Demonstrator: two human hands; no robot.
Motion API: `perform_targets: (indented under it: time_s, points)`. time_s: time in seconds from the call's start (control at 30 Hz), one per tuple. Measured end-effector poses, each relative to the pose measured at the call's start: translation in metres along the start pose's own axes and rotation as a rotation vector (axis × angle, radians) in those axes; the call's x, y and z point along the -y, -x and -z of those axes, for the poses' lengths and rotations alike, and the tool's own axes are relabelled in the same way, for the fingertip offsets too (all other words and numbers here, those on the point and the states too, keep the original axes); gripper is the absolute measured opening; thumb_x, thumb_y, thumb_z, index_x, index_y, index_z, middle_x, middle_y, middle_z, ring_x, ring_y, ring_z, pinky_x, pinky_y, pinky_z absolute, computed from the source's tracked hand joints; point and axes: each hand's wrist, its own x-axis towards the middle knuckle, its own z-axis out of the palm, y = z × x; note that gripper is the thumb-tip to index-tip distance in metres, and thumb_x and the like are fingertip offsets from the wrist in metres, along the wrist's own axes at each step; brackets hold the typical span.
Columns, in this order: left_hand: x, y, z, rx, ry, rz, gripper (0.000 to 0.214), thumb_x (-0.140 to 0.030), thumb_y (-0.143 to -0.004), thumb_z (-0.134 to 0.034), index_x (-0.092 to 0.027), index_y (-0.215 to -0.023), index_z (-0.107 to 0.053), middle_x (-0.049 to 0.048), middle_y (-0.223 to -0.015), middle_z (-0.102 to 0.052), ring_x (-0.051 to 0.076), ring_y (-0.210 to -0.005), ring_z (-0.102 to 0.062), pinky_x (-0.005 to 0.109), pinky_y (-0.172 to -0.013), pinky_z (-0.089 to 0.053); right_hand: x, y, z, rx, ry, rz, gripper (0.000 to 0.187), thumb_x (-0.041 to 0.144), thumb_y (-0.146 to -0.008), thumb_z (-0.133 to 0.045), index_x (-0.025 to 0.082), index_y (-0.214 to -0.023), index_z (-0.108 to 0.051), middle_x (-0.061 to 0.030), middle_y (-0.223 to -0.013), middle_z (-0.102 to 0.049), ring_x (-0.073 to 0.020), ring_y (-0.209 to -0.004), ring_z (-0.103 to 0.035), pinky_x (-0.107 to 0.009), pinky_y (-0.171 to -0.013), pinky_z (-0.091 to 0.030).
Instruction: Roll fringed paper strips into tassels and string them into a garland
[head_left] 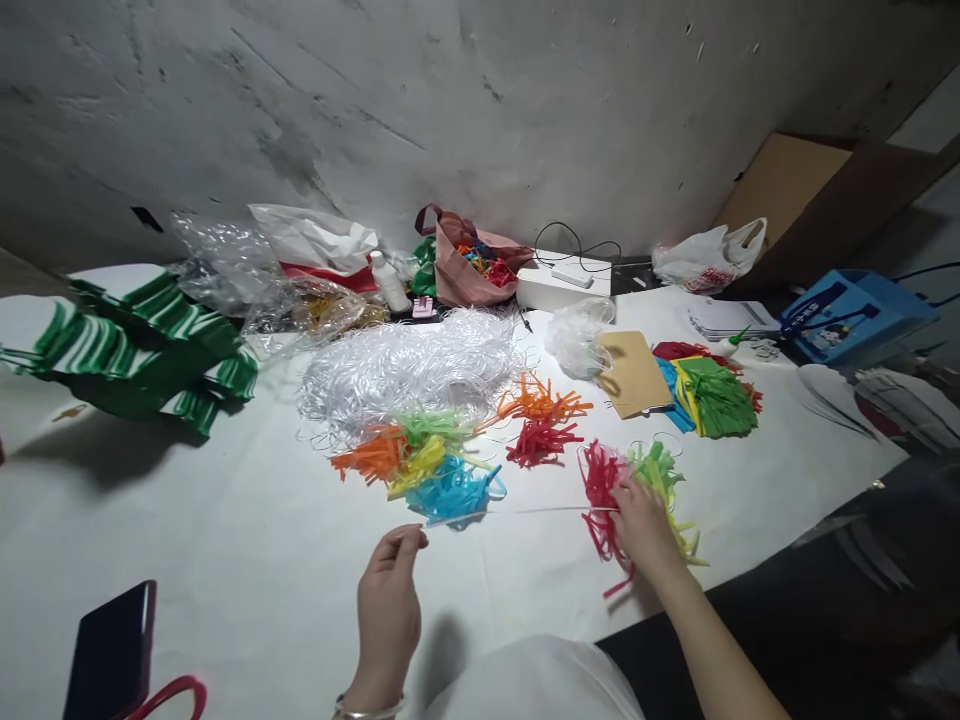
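Thumb and fingers of my left hand [394,590] are pinched on one end of a thin white string [540,511], held just above the white tabletop. The string stretches right, past blue paper strips [454,490], to my right hand [645,525]. That hand's fingers are closed at a small heap of pink-red paper strips [600,485], its fingertips partly hidden among them. Light green and yellow strips [660,465] lie just beyond and beside it. Orange strips [375,455] and a red bunch [544,442] are spread between the hands and a big tangle of white strings [412,365].
Green-and-white folded pieces [150,350] stand at left, a phone [112,650] at near left. Along the wall are a white bottle [388,282], a pink bag [480,265] and a white box [562,285]. Brown card [636,372], coloured bundles [712,395] and a blue bag [855,315] are at right.
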Motion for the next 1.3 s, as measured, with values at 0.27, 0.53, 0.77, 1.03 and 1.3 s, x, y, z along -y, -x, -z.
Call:
perform_targets:
  time_s: [0.27, 0.53, 0.77, 1.03, 1.3]
  points:
    - [0.002, 0.047, -0.05, 0.54, -0.039, -0.077, 0.023, -0.042, -0.085, -0.062, -0.02, -0.078, -0.067, 0.003, -0.079, -0.065, 0.021, -0.08, -0.06, 0.03, -0.076, -0.047, 0.118, 0.012, -0.014, 0.236, -0.593, 0.38, 0.028, 0.023, -0.097, -0.047, 0.021, -0.123, -0.055, -0.0083, -0.109, -0.066, -0.0208, -0.1, -0.061, -0.034, -0.087, -0.051]
    - [0.045, 0.0, -0.038, 0.434, -0.327, -0.151, 0.027, -0.043, -0.089, -0.054, -0.02, -0.093, -0.067, 0.0055, -0.084, -0.069, 0.021, -0.074, -0.063, 0.032, -0.068, -0.052, 0.092, 0.01, -0.042, 0.264, -0.509, 0.219, 0.027, 0.022, -0.1, -0.038, 0.02, -0.091, -0.063, -0.0045, -0.082, -0.066, -0.0191, -0.074, -0.063, -0.028, -0.068, -0.045]
    - [0.082, -0.05, -0.041, 0.245, -0.45, -0.23, 0.04, -0.034, -0.079, -0.059, -0.018, -0.117, -0.061, 0.0154, -0.129, -0.054, 0.031, -0.108, -0.058, 0.046, -0.089, -0.049, 0.091, 0.011, -0.057, 0.341, -0.506, 0.142, 0.03, 0.025, -0.1, -0.037, 0.02, -0.091, -0.064, -0.0056, -0.084, -0.067, -0.0208, -0.078, -0.064, -0.03, -0.071, -0.044]
    - [0.107, -0.054, -0.046, 0.306, -0.464, -0.217, 0.024, -0.02, -0.073, -0.054, -0.019, -0.091, -0.071, 0.0102, -0.095, -0.069, 0.031, -0.094, -0.063, 0.047, -0.086, -0.049, 0.098, -0.001, -0.064, 0.377, -0.659, 0.034, 0.034, 0.036, -0.098, -0.042, 0.02, -0.083, -0.067, -0.0056, -0.08, -0.066, -0.0216, -0.075, -0.059, -0.031, -0.072, -0.041]
    - [0.081, -0.017, -0.033, 0.393, -0.26, -0.177, 0.022, -0.021, -0.08, -0.051, -0.021, -0.091, -0.071, 0.0083, -0.096, -0.07, 0.026, -0.09, -0.064, 0.037, -0.078, -0.051, 0.102, -0.028, -0.092, 0.265, -1.14, -0.472, 0.051, 0.067, -0.083, -0.052, 0.017, -0.091, -0.059, 0.0108, -0.055, -0.025, -0.0087, -0.043, -0.021, -0.022, -0.04, -0.022]
